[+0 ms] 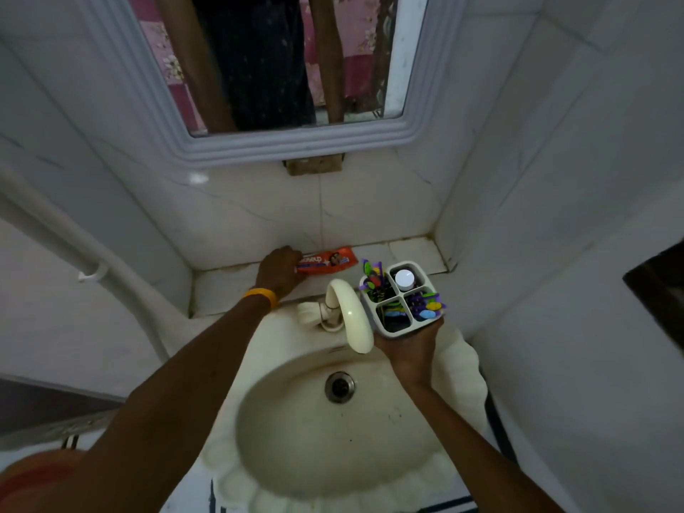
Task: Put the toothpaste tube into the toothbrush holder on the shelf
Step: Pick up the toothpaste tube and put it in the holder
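Note:
An orange-red toothpaste tube (pixel 329 261) lies flat on the white tiled shelf (pixel 411 251) behind the sink, its left end under the fingers of my left hand (pixel 279 272), which rests on it. My right hand (pixel 411 348) grips the white toothbrush holder (pixel 398 329) from below, lifted just in front of the shelf's right part. The holder has several compartments with colourful toothbrushes and one white-capped item (pixel 404 279) in its far compartment.
A cream curved tap (pixel 351 312) rises between my two hands, over the cream basin (pixel 296 431) with its drain (pixel 339 386). A framed mirror (pixel 281 61) hangs above the shelf. White tiled walls close in on both sides; a white pipe (pixel 74 249) runs along the left.

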{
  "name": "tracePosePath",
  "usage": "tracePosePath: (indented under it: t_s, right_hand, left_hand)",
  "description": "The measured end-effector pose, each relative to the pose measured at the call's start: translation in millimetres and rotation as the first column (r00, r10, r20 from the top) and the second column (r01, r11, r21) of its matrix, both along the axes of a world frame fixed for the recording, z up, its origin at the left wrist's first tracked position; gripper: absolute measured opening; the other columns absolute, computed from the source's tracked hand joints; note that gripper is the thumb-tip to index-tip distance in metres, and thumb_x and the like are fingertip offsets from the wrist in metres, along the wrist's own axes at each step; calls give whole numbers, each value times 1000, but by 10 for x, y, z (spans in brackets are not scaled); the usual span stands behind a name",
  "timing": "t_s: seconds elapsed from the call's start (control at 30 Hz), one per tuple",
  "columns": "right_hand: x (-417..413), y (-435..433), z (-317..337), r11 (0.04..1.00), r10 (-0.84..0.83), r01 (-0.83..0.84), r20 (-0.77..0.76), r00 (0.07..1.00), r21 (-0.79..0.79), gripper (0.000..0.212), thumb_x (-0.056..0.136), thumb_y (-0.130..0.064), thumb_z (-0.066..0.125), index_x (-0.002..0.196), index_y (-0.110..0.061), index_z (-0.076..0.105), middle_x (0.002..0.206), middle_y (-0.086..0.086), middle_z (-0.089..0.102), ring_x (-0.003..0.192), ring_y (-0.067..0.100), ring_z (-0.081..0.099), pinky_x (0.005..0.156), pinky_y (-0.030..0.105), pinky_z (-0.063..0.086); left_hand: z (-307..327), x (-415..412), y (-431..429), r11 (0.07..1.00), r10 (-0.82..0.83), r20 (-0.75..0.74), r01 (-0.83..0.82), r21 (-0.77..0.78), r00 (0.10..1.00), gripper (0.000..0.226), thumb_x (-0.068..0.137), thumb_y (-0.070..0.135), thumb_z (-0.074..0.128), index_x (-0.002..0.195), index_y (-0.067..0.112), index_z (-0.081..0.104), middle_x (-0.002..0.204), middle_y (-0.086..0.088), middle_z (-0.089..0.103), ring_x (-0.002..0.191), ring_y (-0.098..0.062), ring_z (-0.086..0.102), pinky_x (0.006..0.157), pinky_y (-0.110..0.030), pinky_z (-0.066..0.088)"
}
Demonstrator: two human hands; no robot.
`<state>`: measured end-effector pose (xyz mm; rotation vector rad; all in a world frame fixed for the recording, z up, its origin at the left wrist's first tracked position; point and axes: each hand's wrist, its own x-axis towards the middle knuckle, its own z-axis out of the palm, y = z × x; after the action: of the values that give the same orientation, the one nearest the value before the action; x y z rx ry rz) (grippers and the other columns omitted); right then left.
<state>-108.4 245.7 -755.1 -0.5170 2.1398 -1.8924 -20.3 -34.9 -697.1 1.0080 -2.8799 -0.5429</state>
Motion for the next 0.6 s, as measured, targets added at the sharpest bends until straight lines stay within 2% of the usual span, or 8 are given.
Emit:
tracePosePath:
  t_s: [0.1, 0.2, 0.3, 0.37, 0.43, 0.5, 0.57, 0.6]
  right_hand:
    - [9, 0, 30, 1000, -8, 8, -4, 1000, 4, 116, 47, 10, 102, 140, 1, 33, 134, -5, 61, 121, -8, 64, 98, 12, 52]
    - [3, 3, 48, 1000, -19, 19, -22, 1000, -3, 117, 47, 6, 104, 141, 1, 34, 135, -2, 61, 125, -3, 64, 103, 20, 55]
    - [-12, 11, 45, 1000, 2, -3, -33, 999, -28, 120, 49, 5, 104, 146, -2, 33, 143, 6, 59, 132, 11, 63, 108, 30, 55]
    - [-9, 28, 55, 999, 17, -17, -14, 1000, -43, 119, 51, 8, 102, 147, -3, 32, 144, 8, 59, 131, 12, 64, 106, 32, 57]
    - [-9, 25, 73, 998, 23, -22, 14, 1000, -65, 116, 52, 13, 99, 145, -1, 33, 138, 4, 60, 124, -1, 65, 102, 24, 58]
    - [7, 26, 97, 996, 20, -18, 16, 1000, -86, 111, 52, 16, 97, 142, 0, 35, 133, 2, 60, 118, -9, 65, 97, 16, 57]
    - [13, 40, 85, 997, 13, -12, 7, 1000, -78, 109, 52, 15, 97, 139, -6, 36, 132, 0, 60, 119, -6, 65, 100, 21, 59]
    - [10, 47, 73, 998, 7, -6, 8, 1000, -70, 109, 51, 11, 98, 139, -7, 37, 133, 3, 60, 123, 2, 66, 104, 32, 60]
  left_hand:
    - [309, -19, 52, 999, -1, -157, 9, 49, 988, 37, 81, 35, 76, 109, 11, 72, 104, -17, 67, 96, -34, 65, 83, -36, 51]
    - [743, -33, 195, 998, 35, -351, -11, 70, 936, 46, 77, 55, 61, 93, 14, 75, 90, -11, 68, 84, -27, 65, 75, -35, 51]
    - [1178, -22, 408, 997, 52, -520, -14, 78, 852, 41, 82, 51, 61, 90, 12, 73, 83, -7, 71, 76, -20, 68, 73, -38, 57]
    - [1438, -21, 578, 996, 37, -562, 17, 90, 826, 32, 87, 42, 69, 92, 11, 72, 83, -6, 72, 69, -17, 70, 71, -36, 59]
    - [1643, -24, 737, 993, -4, -574, 70, 92, 819, 32, 88, 40, 70, 94, 9, 71, 83, -6, 74, 63, -12, 71, 66, -27, 60]
    - [1783, -4, 910, 989, -57, -554, 121, 80, 831, 35, 88, 44, 69, 92, 9, 72, 78, -6, 74, 59, -11, 71, 63, -26, 60]
    - [1833, 12, 1077, 987, -99, -507, 150, 61, 856, 38, 88, 46, 68, 88, 9, 72, 72, -6, 73, 58, -13, 69, 61, -30, 58]
    - [1827, 13, 1150, 987, -121, -473, 155, 34, 873, 39, 88, 47, 67, 85, 9, 72, 71, -6, 72, 59, -15, 68, 60, -31, 55]
